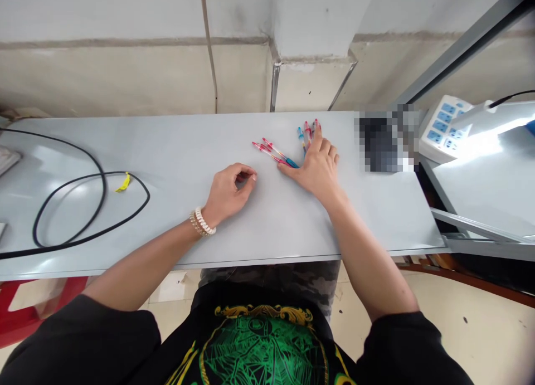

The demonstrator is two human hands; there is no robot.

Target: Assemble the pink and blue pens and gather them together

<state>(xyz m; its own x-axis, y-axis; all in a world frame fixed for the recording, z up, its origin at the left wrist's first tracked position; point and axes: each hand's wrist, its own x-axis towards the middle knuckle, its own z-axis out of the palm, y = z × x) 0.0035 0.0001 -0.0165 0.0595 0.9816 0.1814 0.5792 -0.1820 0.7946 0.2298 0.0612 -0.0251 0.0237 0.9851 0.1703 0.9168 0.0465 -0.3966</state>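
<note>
Several pens lie on the grey table (175, 151). Two of them, clear-bodied with pink tips (270, 152), point up and left beside the thumb of my right hand (318, 165). That hand rests palm down with its fingers spread over another group of pens (307, 135), whose blue and pink ends stick out past the fingertips; their lower parts are hidden. My left hand (232, 191), a beaded bracelet at its wrist, lies on the table left of the pens. Its fingers curl toward the thumb, and whether anything small is between the fingertips is hidden.
A black cable (102, 190) with a yellow tag (124, 183) loops over the table's left part. At the right are a blurred dark item (378, 145), a white power strip (445, 123) and a metal frame (455, 45). A wall runs behind the table.
</note>
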